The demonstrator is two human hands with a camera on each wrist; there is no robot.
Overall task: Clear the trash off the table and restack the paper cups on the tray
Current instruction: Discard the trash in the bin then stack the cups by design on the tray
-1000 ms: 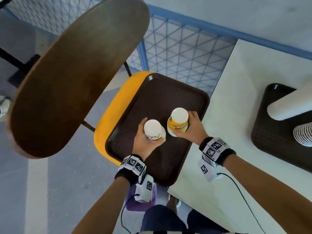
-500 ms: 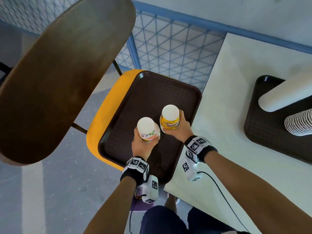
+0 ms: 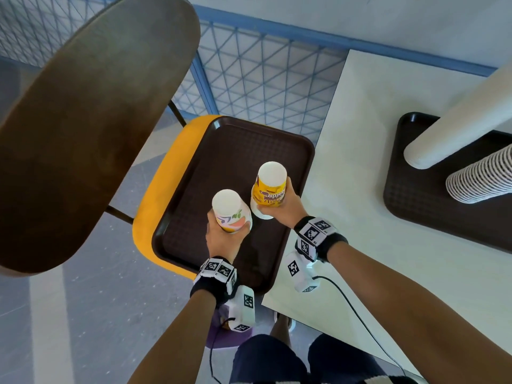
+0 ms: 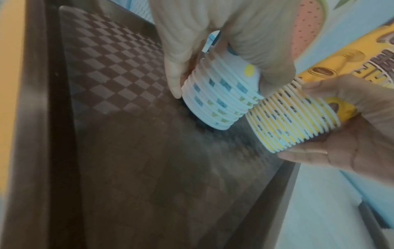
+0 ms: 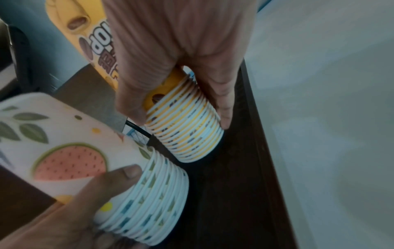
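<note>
A dark brown tray [image 3: 235, 151] lies on a yellow chair seat beside the table. My left hand [image 3: 221, 236] grips an upside-down stack of white fruit-print paper cups [image 3: 230, 209] over the tray's near half. In the left wrist view this fruit-print stack [image 4: 217, 101] leans, with its lowest rim at the tray floor [image 4: 127, 151]. My right hand [image 3: 282, 212] grips an upside-down stack of yellow paper cups [image 3: 270, 189] just to its right. The yellow stack [image 5: 187, 128] is tilted too, with its rims next to the fruit-print stack [image 5: 149, 202]. I cannot tell whether it touches the tray.
The white table [image 3: 374, 189] runs along the tray's right edge. On it a second dark tray [image 3: 401, 189] carries a tall white cup stack [image 3: 457, 126] and a ribbed one [image 3: 482, 178]. A brown chair back [image 3: 83, 120] rises at left, before a blue mesh fence [image 3: 263, 73].
Both hands keep their grip on the two stacks over the tray. The stacks lean a little more and sit slightly nearer the tray's table side.
</note>
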